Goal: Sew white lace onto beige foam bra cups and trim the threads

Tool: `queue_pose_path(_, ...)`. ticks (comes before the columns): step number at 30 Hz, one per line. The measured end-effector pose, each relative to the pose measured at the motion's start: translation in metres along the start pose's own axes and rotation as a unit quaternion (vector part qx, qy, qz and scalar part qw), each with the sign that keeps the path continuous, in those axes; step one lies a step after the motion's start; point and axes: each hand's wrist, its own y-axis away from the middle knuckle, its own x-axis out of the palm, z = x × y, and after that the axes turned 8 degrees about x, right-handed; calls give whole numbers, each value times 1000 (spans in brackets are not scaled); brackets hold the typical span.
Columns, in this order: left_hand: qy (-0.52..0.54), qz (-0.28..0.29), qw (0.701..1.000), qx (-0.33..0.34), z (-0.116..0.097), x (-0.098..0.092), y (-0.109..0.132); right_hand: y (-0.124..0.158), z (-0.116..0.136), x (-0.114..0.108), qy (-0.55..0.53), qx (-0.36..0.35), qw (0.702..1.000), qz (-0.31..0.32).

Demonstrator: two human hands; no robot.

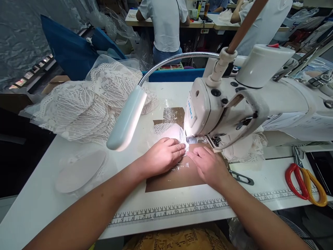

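Observation:
Under the needle area of a white sewing machine [200, 107] lies a pale cup-shaped piece with lace [171, 131]. My left hand [163, 156] rests on its near side, fingers stretched out together and pressing it down. My right hand [208, 165] is just right of the needle, its fingers curled and the foremost fingertips at the lace's near edge. That grip is partly hidden. Beneath both hands is a brown sheet [161, 182] on the white table. The machine's lamp brightens the lace between my fingers.
Lace pieces [85, 100] are piled at the left, with a pale oval pad [80, 172] nearer. A lamp [127, 118] hangs over the table. Scissors [304, 180] and a dark metal tool [241, 177] lie at the right. A printed ruler [177, 211] follows the front edge. People [166, 24] sit beyond.

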Motion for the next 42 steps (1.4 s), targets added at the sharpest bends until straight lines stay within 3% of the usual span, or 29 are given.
queue_pose_path(12, -36, 1, 998, -54, 9, -4, -7, -9, 1, 9, 81, 38, 996, -25)
queue_pose_path(26, -69, -27, 988, -138, 17, -2, -4, -7, -2, 5, -13, 41, 999, -26)
queue_pose_path(39, -106, 1, 966, -234, 17, -6, 2, -6, -5, 9, -47, 22, 997, -50)
queue_pose_path(42, -94, 18, 962, -256, 13, -16, 4, -7, -5, 7, -40, 17, 998, -42)
